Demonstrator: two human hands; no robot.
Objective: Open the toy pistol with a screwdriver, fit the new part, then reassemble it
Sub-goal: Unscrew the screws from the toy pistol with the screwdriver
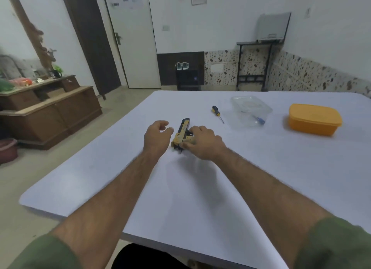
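A yellow and black toy pistol (181,133) lies on the white table (180,188), barrel pointing away from me. My right hand (202,143) covers its grip, fingers closed around it. My left hand (157,137) hovers just left of the pistol, fingers curled apart and empty. A screwdriver (217,113) with a black and yellow handle lies farther back to the right. Beyond it stands a clear plastic tub (251,112) holding a small blue part (260,120).
An orange lidded box (314,119) sits at the table's right. The table's left edge drops to a tiled floor with a brown cabinet (50,112). A dark stool (187,79) and a folding stand (255,64) are by the far wall.
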